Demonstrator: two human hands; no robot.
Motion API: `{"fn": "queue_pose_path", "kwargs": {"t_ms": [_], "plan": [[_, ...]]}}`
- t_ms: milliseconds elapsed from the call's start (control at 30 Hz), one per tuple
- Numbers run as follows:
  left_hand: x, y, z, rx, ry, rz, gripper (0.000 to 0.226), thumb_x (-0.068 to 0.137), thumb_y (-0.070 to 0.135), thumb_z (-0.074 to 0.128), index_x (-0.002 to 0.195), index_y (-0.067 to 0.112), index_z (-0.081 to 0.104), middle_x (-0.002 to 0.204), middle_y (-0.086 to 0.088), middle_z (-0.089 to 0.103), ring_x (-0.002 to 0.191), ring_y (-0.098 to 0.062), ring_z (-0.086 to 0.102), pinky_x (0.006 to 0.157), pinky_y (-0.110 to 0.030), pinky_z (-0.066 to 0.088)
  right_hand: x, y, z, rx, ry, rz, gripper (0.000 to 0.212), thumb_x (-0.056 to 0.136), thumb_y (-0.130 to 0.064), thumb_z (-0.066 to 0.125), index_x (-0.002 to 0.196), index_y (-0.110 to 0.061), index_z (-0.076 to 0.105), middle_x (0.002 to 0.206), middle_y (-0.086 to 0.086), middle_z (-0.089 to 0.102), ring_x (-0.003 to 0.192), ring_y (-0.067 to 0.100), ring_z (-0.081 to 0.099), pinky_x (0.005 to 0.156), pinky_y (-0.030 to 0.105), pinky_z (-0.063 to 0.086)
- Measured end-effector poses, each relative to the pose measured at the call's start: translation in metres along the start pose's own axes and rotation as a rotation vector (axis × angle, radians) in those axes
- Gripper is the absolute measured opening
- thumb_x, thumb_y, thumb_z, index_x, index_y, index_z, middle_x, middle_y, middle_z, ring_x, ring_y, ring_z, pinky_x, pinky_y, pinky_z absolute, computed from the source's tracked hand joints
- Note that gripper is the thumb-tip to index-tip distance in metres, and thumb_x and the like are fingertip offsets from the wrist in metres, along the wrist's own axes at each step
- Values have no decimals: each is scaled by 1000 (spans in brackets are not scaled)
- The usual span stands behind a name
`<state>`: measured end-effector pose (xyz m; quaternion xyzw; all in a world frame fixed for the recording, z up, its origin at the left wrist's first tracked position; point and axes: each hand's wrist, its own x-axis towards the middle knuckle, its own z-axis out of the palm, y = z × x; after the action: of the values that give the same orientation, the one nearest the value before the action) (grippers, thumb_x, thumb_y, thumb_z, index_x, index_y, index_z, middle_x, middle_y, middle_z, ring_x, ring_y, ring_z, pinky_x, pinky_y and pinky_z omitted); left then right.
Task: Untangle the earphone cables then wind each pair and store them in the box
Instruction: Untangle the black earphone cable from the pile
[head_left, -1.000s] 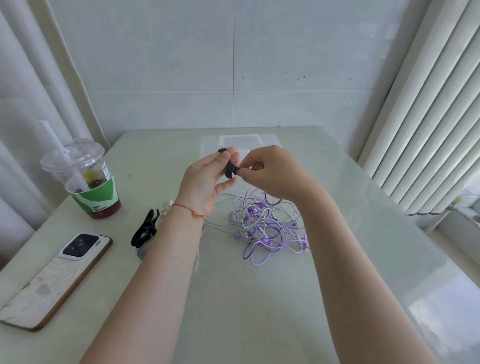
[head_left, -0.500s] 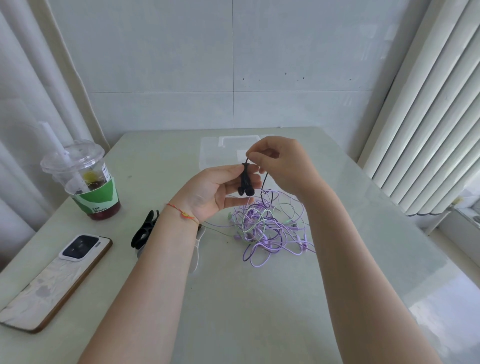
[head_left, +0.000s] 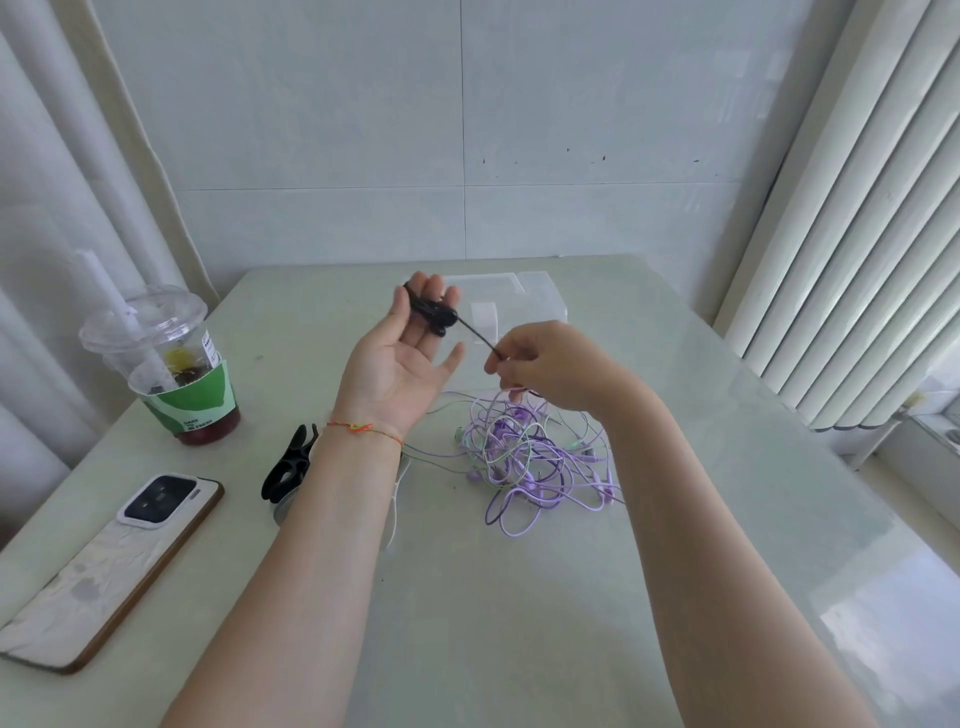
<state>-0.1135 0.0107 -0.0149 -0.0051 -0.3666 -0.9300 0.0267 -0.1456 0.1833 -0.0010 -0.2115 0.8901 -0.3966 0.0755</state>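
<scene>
Counter holds, left to right, one phone, one cup, one black clip. Left hand, grip open, carries black wound earphones; right hand pinches their cable over the purple tangle, one clear box behind.

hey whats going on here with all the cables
A person is sorting earphones at a table. The left hand is held palm up with a wound bundle of black earphone cable across its straight fingers, and the right hand pinches the loose black end, drawn taut between the two hands. A tangle of purple and green earphone cables lies on the table below. The clear plastic box stands behind the hands; nothing can be made out inside it.
</scene>
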Motion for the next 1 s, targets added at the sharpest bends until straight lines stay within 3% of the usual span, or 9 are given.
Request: {"fn": "queue_pose_path", "kwargs": {"t_ms": [167, 267, 333, 400, 500, 600, 700, 833, 1000], "plan": [[6, -12, -7, 289, 169, 179, 21, 101, 29, 47, 103, 25, 68, 104, 12, 72, 107, -5, 64, 102, -35, 38, -3, -3, 9, -174, -186, 38, 8, 84, -14, 63, 85, -19, 70, 80, 0, 74, 66, 10, 64, 66, 26, 50], [10, -21, -17, 871, 269, 432, 25, 93, 32, 59, 87, 13, 74, 79, 6, 69, 78, -10, 60, 81, -26, 45, -3, -5, 6, -200, -141, 59, 17, 82, -10, 59, 85, -23, 70, 82, 1, 71, 63, 12, 60, 53, 19, 44], [12, -24, -21, 1302, 198, 515, 33, 89, 37, 59, 72, 9, 66, 60, -10, 50, 63, -13, 40, 63, -29, 37, -2, -5, 3, -121, -58, 46, 18, 84, -11, 57, 86, -23, 70, 76, 2, 68, 61, 15, 57, 50, 20, 42], [12, -25, -19, 1524, 119, 494, 34, 92, 30, 61, 69, 6, 62, 58, -14, 45, 59, -16, 33, 58, -34, 32, -1, -5, 1, -60, 68, -14, 12, 87, -16, 61, 87, -22, 71, 68, -1, 61, 61, 16, 53, 54, 22, 40], [10, -26, -16, 1483, 41, 303, 24, 95, 24, 59, 81, 11, 73, 68, -6, 65, 63, -17, 50, 66, -32, 43, 1, -6, -4, -8, 229, -83, 13, 89, -16, 61, 87, -20, 73, 59, -11, 52, 57, 10, 49, 55, 22, 36], [5, -22, -9, 1258, 19, 151, 22, 98, 16, 55, 95, 5, 74, 75, 0, 68, 63, 1, 60, 62, -12, 45, 1, -4, -9, 49, 298, -24, 18, 89, -14, 57, 83, -16, 73, 48, -12, 46, 47, 7, 37, 52, 24, 32], [0, -18, -3, 1117, -45, 79, 22, 99, 13, 52, 97, 2, 71, 76, -5, 67, 62, -2, 59, 60, -10, 40, -2, -6, -13, 343, 240, 82, 22, 87, -10, 51, 70, -12, 66, 46, -7, 36, 44, 14, 31, 51, 27, 32], [-3, -15, -4, 1020, -141, 14, 25, 101, 11, 46, 93, 7, 70, 78, -7, 68, 81, -23, 58, 76, -32, 39, -7, -11, -14, 533, 59, 33, 26, 92, -11, 46, 81, -2, 67, 54, 1, 48, 46, 20, 42, 52, 30, 42], [-6, -13, 1, 986, -181, -27, 28, 102, 14, 43, 90, 11, 68, 80, -5, 69, 81, -18, 60, 74, -24, 40, -10, -12, -15, 603, -47, -58, 32, 99, -16, 43, 92, 3, 67, 66, 10, 59, 57, 25, 51, 59, 32, 46]]}}
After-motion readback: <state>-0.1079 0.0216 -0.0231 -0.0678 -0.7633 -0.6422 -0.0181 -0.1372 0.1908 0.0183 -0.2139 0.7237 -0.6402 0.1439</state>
